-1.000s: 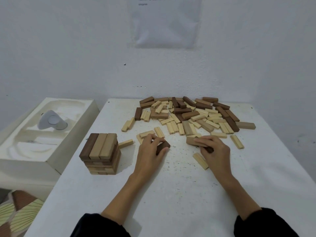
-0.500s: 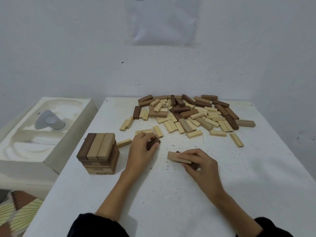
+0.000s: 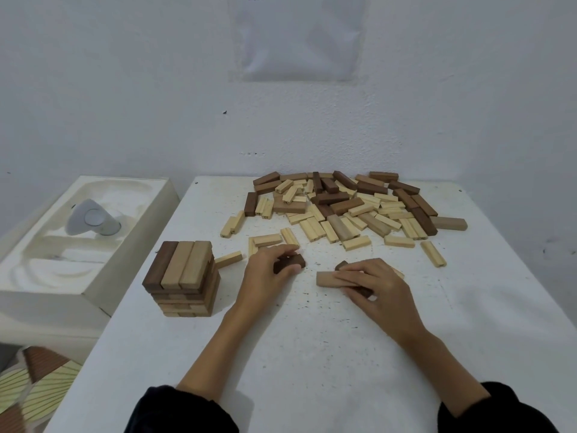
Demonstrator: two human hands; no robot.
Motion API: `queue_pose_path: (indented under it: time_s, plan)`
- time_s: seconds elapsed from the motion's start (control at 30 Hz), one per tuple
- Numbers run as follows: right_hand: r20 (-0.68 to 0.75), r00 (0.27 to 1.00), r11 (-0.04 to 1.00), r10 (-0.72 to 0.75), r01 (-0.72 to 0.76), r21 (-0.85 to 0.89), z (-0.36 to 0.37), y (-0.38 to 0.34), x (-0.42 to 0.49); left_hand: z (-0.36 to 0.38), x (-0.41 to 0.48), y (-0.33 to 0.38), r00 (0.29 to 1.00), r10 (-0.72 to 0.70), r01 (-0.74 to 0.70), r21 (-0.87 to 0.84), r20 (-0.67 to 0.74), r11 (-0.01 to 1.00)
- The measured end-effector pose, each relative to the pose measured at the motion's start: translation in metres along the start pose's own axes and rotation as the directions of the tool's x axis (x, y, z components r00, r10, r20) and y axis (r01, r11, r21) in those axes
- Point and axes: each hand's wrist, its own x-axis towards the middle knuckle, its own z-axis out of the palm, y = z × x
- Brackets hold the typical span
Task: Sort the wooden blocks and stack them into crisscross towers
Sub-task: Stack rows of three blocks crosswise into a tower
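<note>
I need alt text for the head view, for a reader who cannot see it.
A person's left hand grips a dark block and the right hand holds a tan block on a white table. A crisscross tower stands to the left; a pile of loose blocks lies behind, near the wall.

The table (image 3: pixel 312 354) was white, flecked with dark specks. The loose pile of blocks (image 3: pixel 343 207) mixed pale cream, tan and dark brown. The tower (image 3: pixel 184 276) showed one dark brown and two tan blocks on top. The left hand (image 3: pixel 265 276) held a dark brown block (image 3: pixel 292 262), the right hand (image 3: pixel 384 292) a tan block (image 3: pixel 327 279). The sleeves (image 3: pixel 181 410) were black, and the floor mat (image 3: pixel 40 385) was cream and brown with a ribbed leaf pattern.
</note>
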Motion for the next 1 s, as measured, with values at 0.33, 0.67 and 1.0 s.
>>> queue_pose_path:
  time_s: [0.33, 0.67, 1.0]
  plan:
    - [0.184, 0.983, 1.000, -0.015, 0.020, -0.023, 0.012, -0.001, 0.000, -0.002, 0.003, 0.002, 0.980, 0.106, -0.112, 0.026, 0.165, 0.993]
    - [-0.021, 0.907, 0.904, 0.421, -0.421, -0.070, -0.004, 0.013, -0.002, -0.006, -0.013, -0.002, 0.921, 0.154, -0.254, 0.250, 0.359, 0.934]
    - [0.093, 0.894, 0.896, 0.438, -0.443, 0.037, -0.023, 0.010, 0.000, -0.011, -0.008, -0.003, 0.889, 0.190, -0.236, 0.060, 0.417, 0.970]
